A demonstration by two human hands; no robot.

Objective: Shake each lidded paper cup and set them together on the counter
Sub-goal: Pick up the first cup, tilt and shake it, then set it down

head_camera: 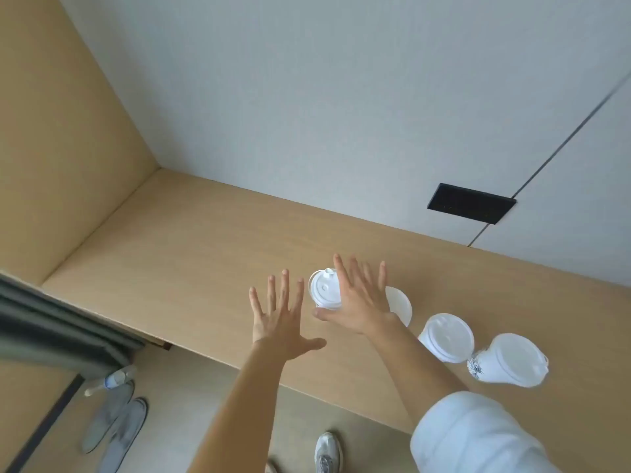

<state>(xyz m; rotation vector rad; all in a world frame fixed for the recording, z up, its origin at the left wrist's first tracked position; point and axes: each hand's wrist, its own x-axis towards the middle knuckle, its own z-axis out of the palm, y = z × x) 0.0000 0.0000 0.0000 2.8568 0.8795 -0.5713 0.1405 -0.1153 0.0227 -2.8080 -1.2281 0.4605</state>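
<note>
Several white lidded paper cups stand in a row on the wooden counter (191, 254). The leftmost cup (324, 288) sits between my hands. My right hand (358, 302) hovers over it with fingers spread, partly hiding it and the second cup (399, 303) behind. My left hand (283, 319) is spread open just left of the leftmost cup, holding nothing. A third cup (447, 337) and a fourth cup (512, 360) with a dark print near its base stand further right.
A black wall panel (471, 203) is set in the grey wall behind the counter. A wooden side wall closes the counter's left end. Below, on the floor, lie slippers (116, 425), a plastic bottle (112, 378) and my shoe (327, 452).
</note>
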